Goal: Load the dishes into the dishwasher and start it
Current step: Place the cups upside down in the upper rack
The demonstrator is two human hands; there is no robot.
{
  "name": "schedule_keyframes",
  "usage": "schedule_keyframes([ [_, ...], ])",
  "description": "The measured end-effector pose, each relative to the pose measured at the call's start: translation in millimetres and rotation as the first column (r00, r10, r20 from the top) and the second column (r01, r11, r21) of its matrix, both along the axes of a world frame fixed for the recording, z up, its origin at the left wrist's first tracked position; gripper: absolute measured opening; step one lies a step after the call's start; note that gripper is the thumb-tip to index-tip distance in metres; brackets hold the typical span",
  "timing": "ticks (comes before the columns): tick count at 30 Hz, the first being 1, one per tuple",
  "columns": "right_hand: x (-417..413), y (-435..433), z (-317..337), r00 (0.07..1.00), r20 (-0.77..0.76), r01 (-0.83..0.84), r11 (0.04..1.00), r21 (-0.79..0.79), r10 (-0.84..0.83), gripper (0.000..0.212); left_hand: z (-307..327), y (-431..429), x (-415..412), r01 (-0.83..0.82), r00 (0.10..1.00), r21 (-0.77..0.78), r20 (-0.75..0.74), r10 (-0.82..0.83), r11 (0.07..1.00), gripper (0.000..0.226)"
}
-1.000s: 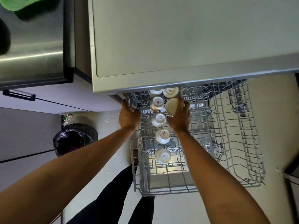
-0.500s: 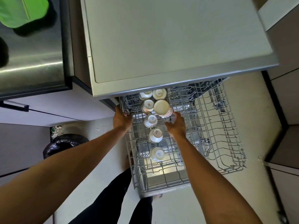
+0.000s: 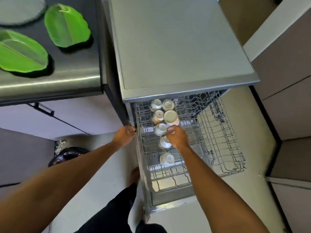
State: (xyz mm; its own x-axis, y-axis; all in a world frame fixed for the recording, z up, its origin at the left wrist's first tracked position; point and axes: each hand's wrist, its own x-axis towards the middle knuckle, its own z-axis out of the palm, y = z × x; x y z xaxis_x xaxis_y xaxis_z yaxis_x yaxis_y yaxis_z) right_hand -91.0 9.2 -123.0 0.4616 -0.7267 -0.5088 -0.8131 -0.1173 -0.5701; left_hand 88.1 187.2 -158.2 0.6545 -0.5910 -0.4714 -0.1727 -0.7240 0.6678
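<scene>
Since a second ago the wide cup [image 3: 171, 117] has left the right grip [image 3: 178, 138] and now sits mouth-down in the upper rack [image 3: 218, 132], second row back, touching the small cup [image 3: 158, 115] on its left. The right grip has drawn back toward the body. The left grip [image 3: 125, 134] has slid to the rack's left rim by the dishwasher [image 3: 176, 47] side wall. The view has swung too: two green leaf plates [image 3: 66, 26] show on the worktop [image 3: 50, 79].

Step in hand, as I judge it: settle the placed cup, then fetch the next dish. To do it well, check that the wide cup sits stable between the tines and does not lean hard on its neighbour, keep the remaining tine rows free, and steady the rack while releasing.

Pose: both forearms reach forward and down. The right grip hovers knuckles-up over the left cup column, fingers curled, fingertips [image 3: 170, 131] just beside the third cup [image 3: 160, 129]. Whether it pinches that cup or holds nothing, cannot tell. The left grip's fingers curl round the rack rim, wrist straight.

Five more small cups stand inverted in that column; the rest of the rack holds no dishes.
</scene>
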Motion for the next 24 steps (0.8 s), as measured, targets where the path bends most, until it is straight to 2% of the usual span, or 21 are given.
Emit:
schedule_keyframes([
  [6,18.3,52.4,33.3,0.972,0.039,-0.228,0.972,-0.049,0.230,0.029,40.0,82.1,-3.9,-0.111,0.993,-0.056,0.034,0.113,0.992,0.016],
  [12,45.4,147.6,57.5,0.846,0.049,-0.522,0.844,-0.124,0.531,0.026,73.3,217.4,-21.6,-0.256,0.946,-0.112,0.177,0.272,0.960,0.019],
  [16,80.9,224.2,76.2,0.684,0.036,-0.715,0.680,-0.165,0.728,0.026,94.4,313.4,-35.8,-0.403,0.866,-0.115,0.274,0.419,0.908,0.021],
  [18,103.1,265.1,88.1,0.605,0.039,-0.778,0.601,-0.182,0.795,0.025,105.1,359.5,-37.0,-0.510,0.806,-0.141,0.266,0.528,0.849,0.018],
  [20,129.9,324.4,104.6,0.488,0.055,-0.842,0.486,-0.233,0.871,0.024,120.5,424.0,-38.7,-0.621,0.718,-0.169,0.270,0.642,0.766,0.019],
  [21,134.9,331.2,106.6,0.466,0.052,-0.851,0.464,-0.245,0.883,0.023,123.4,432.7,-39.4,-0.625,0.708,-0.174,0.286,0.646,0.761,0.020],
  [24,168.3,403.8,121.0,0.325,0.040,-0.896,0.322,-0.307,0.945,0.022,142.6,508.7,-42.5,-0.673,0.618,-0.206,0.369,0.694,0.710,0.020],
])
